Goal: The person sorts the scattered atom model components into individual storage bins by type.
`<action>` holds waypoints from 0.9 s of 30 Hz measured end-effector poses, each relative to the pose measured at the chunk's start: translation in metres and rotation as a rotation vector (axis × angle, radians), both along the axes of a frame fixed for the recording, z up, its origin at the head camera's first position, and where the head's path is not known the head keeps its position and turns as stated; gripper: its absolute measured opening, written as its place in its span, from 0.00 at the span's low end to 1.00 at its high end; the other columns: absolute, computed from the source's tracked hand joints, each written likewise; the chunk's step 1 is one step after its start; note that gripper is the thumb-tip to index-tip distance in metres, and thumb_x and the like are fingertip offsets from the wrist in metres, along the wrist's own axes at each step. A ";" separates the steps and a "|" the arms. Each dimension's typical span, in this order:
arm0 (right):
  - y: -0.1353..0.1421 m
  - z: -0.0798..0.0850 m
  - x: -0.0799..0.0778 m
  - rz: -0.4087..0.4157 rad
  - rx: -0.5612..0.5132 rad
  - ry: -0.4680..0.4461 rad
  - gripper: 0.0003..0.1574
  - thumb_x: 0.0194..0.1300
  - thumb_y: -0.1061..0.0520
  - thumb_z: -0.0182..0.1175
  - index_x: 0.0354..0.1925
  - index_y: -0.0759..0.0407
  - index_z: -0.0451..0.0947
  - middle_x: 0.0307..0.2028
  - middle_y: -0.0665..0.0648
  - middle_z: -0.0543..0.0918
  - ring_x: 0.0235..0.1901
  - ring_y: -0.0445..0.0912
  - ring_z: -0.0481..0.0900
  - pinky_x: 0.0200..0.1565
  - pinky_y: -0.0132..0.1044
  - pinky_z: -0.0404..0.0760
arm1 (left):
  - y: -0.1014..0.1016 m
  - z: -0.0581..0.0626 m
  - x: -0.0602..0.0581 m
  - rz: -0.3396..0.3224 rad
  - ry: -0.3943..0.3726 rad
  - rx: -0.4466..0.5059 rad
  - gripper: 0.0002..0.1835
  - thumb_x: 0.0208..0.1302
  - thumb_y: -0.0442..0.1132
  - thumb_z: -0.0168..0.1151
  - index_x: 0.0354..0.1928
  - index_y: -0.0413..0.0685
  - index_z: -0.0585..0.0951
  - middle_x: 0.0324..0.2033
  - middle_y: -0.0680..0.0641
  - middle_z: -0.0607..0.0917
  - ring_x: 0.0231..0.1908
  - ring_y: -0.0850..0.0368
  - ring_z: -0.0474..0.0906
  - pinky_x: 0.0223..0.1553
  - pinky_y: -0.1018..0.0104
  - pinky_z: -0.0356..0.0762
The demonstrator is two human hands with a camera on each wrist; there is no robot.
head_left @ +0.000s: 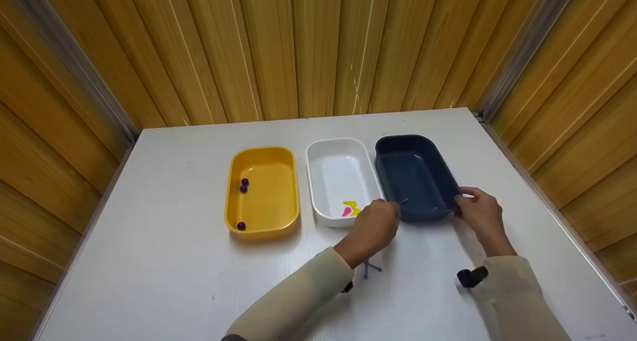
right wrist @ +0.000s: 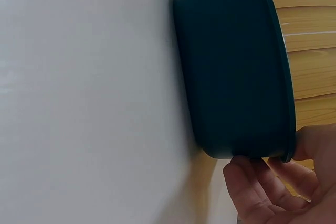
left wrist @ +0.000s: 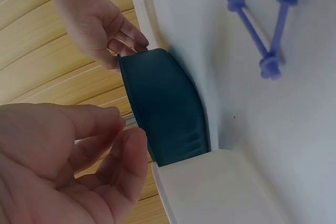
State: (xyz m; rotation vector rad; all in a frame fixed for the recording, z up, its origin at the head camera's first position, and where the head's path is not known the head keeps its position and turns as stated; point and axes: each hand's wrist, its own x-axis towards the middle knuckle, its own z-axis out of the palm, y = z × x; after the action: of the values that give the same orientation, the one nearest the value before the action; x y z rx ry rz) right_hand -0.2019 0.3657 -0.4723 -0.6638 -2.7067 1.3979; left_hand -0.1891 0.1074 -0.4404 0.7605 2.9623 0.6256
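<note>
My left hand (head_left: 376,226) pinches a thin greyish stick (head_left: 403,201) between thumb and fingertips, above the near left corner of the dark blue tray (head_left: 415,176). In the left wrist view most of that stick is hidden by the fingers. At the tray's near right corner, my right hand (head_left: 481,216) grips the rim, thumb on the rim and fingers against the outer wall. Below the left forearm, a purple V-shaped piece (left wrist: 270,51) with knobbed ends lies on the table; the sleeve partly covers it in the head view.
Left of the blue tray stands a white tray (head_left: 343,144) holding yellow (head_left: 354,209) and pink (head_left: 347,211) flat pieces. Further left, a yellow tray (head_left: 261,234) contains three dark purple balls (head_left: 244,188). Wood-look panels (head_left: 318,47) enclose the white table (head_left: 164,206) at the back and sides.
</note>
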 end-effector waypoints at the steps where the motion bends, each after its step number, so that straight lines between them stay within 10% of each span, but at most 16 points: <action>1: 0.000 0.000 0.000 -0.001 0.002 0.000 0.30 0.74 0.49 0.51 0.68 0.61 0.73 0.57 0.69 0.82 0.36 0.39 0.88 0.39 0.30 0.86 | -0.001 0.000 0.001 0.000 -0.015 0.003 0.08 0.72 0.41 0.62 0.41 0.50 0.88 0.32 0.51 0.86 0.31 0.63 0.80 0.32 0.74 0.80; 17: -0.002 0.002 0.000 -0.001 -0.006 -0.016 0.31 0.77 0.49 0.48 0.71 0.61 0.69 0.58 0.69 0.80 0.44 0.45 0.87 0.44 0.32 0.87 | -0.031 -0.014 0.010 -0.049 -0.208 0.000 0.09 0.67 0.37 0.66 0.46 0.54 0.90 0.40 0.54 0.90 0.38 0.62 0.81 0.42 0.73 0.81; 27: -0.001 0.000 0.001 0.001 -0.014 -0.013 0.32 0.76 0.49 0.49 0.71 0.61 0.69 0.58 0.69 0.80 0.40 0.43 0.88 0.41 0.30 0.86 | -0.056 -0.027 0.020 -0.064 -0.261 0.002 0.05 0.63 0.35 0.71 0.40 0.49 0.90 0.31 0.54 0.89 0.26 0.64 0.74 0.31 0.75 0.76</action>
State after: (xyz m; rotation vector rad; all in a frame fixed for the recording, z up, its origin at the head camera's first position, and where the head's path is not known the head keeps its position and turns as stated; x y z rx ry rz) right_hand -0.2008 0.3644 -0.4722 -0.6749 -2.7105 1.4188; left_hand -0.1688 0.0515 -0.4674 0.7095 2.6914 0.6669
